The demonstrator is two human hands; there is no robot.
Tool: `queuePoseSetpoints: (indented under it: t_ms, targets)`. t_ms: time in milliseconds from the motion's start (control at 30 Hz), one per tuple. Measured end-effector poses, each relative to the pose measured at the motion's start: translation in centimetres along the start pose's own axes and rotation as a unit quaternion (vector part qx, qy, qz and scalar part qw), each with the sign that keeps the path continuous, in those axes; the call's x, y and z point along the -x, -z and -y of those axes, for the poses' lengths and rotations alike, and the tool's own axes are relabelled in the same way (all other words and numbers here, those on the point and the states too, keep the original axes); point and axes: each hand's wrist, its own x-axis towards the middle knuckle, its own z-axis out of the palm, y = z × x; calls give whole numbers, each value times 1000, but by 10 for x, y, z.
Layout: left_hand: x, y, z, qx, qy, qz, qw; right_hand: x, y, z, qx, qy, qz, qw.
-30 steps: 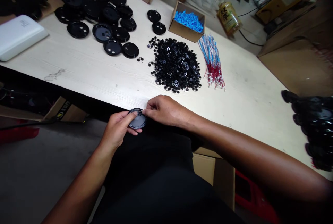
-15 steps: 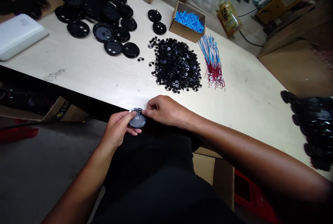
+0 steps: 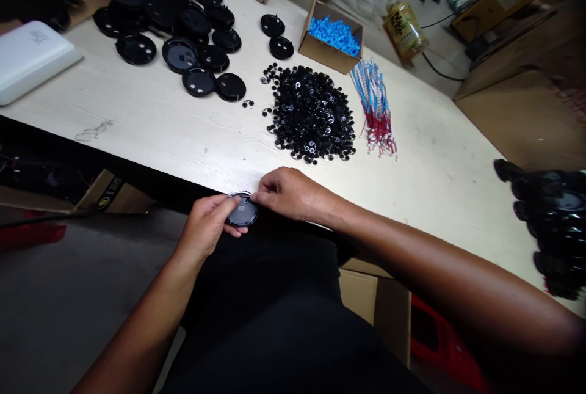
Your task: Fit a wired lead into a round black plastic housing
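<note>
While the left hand (image 3: 206, 223) holds a round black disc (image 3: 242, 215) with its thumb over the face and its fingers underneath, the right hand (image 3: 288, 193) has its thumb and fingertips drawn narrow at the disc's upper right edge. Whether those fingertips pinch the rim or a small part, I cannot tell. The disc is just off the near edge of the table (image 3: 169, 128), above the person's lap.

It looks like thin moulded plastic, so I judge it light and stiff, unlikely to sag, though its glossy surface may slip under dry fingers. The raised rim seems the surest hold: thumb on 1 side, fingers supporting the underside, pressure kept gentle in case the shell cracks. Near the right hand lies a pile of small black parts (image 3: 314, 113); these look light and hard, best lifted singly by their edges between 2 fingertips.
</note>
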Motion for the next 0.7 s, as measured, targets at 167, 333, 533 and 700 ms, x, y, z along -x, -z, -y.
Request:
queuePoseSetpoints:
  t_ms: [167, 333, 533, 700]
  targets:
    - [-1, 1, 0, -4, -5, 1, 1000, -1, -2, -5, -20, 3, 5, 1000]
    - [-1, 1, -3, -5, -4, 1, 1000, -2, -3, -9, -48, -5, 9, 999]
    - [-2, 1, -3, -12, -2, 6, 1000, -3, -4, -7, -52, -11, 10, 999]
    - [-3, 1, -2, -18, -4, 6, 1000, -5, -1, -2, -34, -20, 15, 999]
